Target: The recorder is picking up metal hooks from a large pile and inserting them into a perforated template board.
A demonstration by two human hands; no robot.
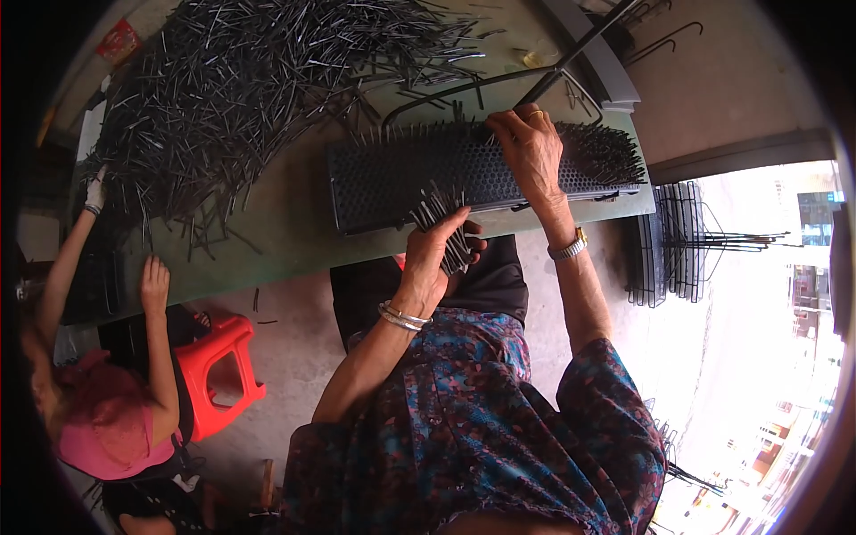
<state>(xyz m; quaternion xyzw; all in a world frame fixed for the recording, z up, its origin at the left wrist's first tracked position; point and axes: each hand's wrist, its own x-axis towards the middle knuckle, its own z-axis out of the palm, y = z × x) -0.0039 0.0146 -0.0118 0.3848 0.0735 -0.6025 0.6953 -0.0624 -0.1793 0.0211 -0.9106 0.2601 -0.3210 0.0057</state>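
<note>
The green worktop (pixel 294 223) carries one large heap of loose black pins (pixel 241 80), too many to count, and one black perforated plate (pixel 446 174) near its front edge. The right hand (pixel 528 147) rests on the plate's far edge, fingers pinched narrow; whether they grip a pin cannot be told. The left hand (pixel 434 245) is closed around one bundle of pins (pixel 443 223) just at the plate's near edge. Keep the bundle close to the plate; seat each pin upright, row by row. One co-worker's hand (pixel 154 283) lies flat on the worktop; one red stool (pixel 218 370) stands below.
</note>
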